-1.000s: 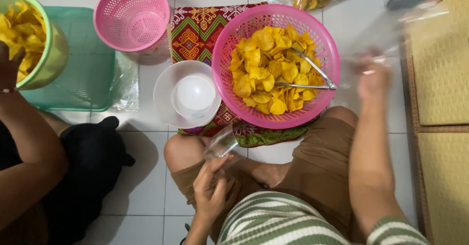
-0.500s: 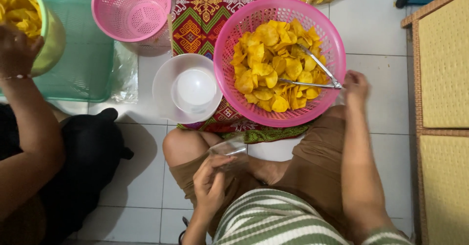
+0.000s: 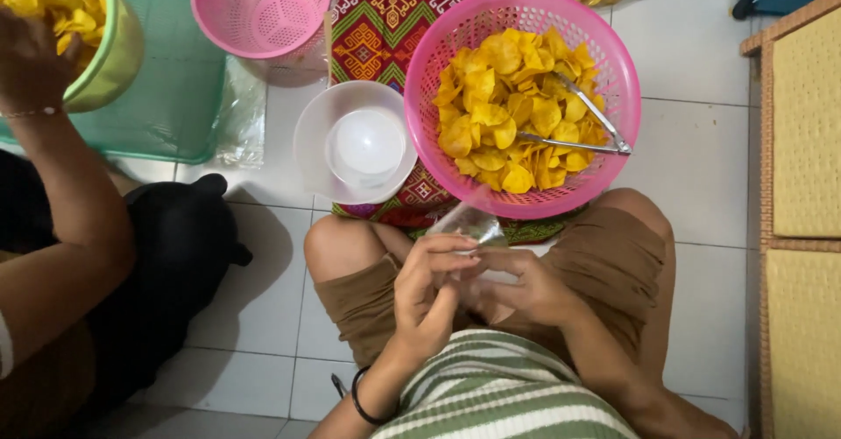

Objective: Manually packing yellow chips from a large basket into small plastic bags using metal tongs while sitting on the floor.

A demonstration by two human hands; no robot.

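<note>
- Since the earlier frame, the right hand [image 3: 526, 290] has left the tongs [image 3: 583, 137] at the pink basket [image 3: 613, 71] and come down to the lap, where it meets the left hand [image 3: 429, 294].
- Both hands now pinch a small clear plastic bag [image 3: 469, 223] between the fingers, over the brown shorts [image 3: 613, 264], just near of the basket.
- That basket is full of yellow chips [image 3: 504, 106]; the tongs lie in it on the right side, and no hand touches them.
- Left of the basket stands a white bowl [image 3: 355, 141] on a patterned cloth [image 3: 377, 27].
- Far left, another person's hand [image 3: 31, 58] reaches into a green bowl [image 3: 118, 49] of chips, beside an empty pink basket [image 3: 263, 10].
</note>
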